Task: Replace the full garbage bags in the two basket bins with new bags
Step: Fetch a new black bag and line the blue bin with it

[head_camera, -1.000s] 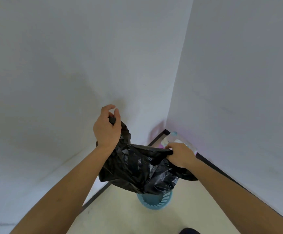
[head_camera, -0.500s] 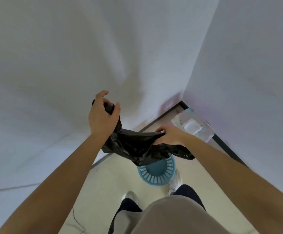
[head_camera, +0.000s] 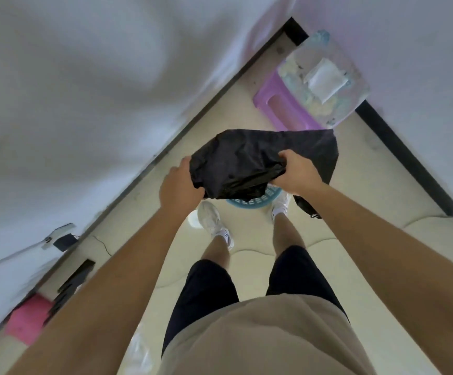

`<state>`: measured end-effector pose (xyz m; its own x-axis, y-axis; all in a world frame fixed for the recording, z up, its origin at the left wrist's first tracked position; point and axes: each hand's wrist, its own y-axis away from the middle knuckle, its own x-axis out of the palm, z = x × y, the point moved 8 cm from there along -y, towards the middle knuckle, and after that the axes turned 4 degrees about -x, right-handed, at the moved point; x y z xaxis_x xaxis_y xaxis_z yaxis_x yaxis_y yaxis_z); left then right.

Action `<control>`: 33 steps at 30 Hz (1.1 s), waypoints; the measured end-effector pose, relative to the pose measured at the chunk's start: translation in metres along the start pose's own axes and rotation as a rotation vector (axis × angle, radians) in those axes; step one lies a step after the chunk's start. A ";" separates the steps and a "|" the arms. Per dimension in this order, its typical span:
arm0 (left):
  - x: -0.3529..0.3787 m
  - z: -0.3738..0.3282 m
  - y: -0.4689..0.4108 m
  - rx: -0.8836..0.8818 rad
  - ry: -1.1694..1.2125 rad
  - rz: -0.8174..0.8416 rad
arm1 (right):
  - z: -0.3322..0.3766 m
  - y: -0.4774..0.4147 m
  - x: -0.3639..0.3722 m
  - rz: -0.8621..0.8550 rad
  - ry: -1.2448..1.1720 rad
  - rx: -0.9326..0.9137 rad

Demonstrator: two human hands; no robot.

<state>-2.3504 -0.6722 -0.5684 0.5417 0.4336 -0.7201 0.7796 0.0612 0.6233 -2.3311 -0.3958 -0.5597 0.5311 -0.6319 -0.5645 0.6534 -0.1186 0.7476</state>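
A black garbage bag (head_camera: 249, 161) is spread out above a light blue basket bin (head_camera: 249, 203), which stands on the floor between my white shoes and is mostly hidden by the bag. My left hand (head_camera: 179, 186) grips the bag's left edge. My right hand (head_camera: 294, 171) grips the bag's edge on the right, fingers curled into the plastic. A flap of the bag hangs down past my right wrist. The bin's inside is hidden.
A purple stool (head_camera: 284, 109) stands in the corner with a clear bag of white waste (head_camera: 325, 82) on it. White walls with a dark baseboard (head_camera: 409, 163) close both sides. A pink object (head_camera: 26, 320) and dark items lie by the left wall.
The view has tilted down onto my legs and the floor. Both hands have lowered the bag toward the bin and pulled it wider; my left hand dropped from its raised position.
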 end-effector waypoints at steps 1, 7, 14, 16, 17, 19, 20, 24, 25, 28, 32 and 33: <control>0.020 0.011 -0.006 -0.015 -0.071 0.042 | -0.009 0.000 0.014 0.005 -0.033 0.051; 0.105 0.033 -0.012 0.034 -0.397 0.173 | -0.057 0.013 0.068 -0.107 -0.086 0.239; 0.157 0.018 0.018 0.127 -0.390 0.316 | -0.071 0.001 0.091 -0.069 0.031 0.043; 0.159 0.017 0.020 0.074 -0.368 0.218 | -0.069 -0.012 0.103 -0.001 0.046 -0.057; 0.159 0.017 0.020 0.039 -0.324 0.152 | -0.067 -0.020 0.109 0.033 0.056 -0.112; 0.160 0.013 0.016 -0.013 -0.234 0.022 | -0.068 -0.035 0.121 0.072 0.143 -0.218; 0.164 0.012 0.013 -0.030 -0.184 -0.013 | -0.072 -0.042 0.125 0.054 0.230 -0.252; 0.196 0.014 -0.008 -0.051 -0.019 -0.006 | -0.108 -0.065 0.121 -0.259 0.313 -0.203; 0.207 0.016 -0.016 -0.030 -0.068 -0.005 | -0.122 -0.072 0.120 -0.307 0.238 -0.156; 0.235 0.017 -0.045 0.077 -0.190 -0.110 | -0.165 -0.106 0.142 -0.244 -0.053 -0.038; 0.260 0.011 -0.090 0.279 -0.212 -0.345 | -0.197 -0.160 0.178 -0.262 -0.017 -0.075; 0.267 0.012 -0.103 0.348 -0.217 -0.374 | -0.197 -0.173 0.186 -0.297 0.078 -0.136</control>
<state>-2.2820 -0.5731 -0.8287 0.2321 0.2423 -0.9420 0.9691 -0.1412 0.2024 -2.2392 -0.3419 -0.8636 0.3429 -0.5234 -0.7800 0.8491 -0.1825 0.4958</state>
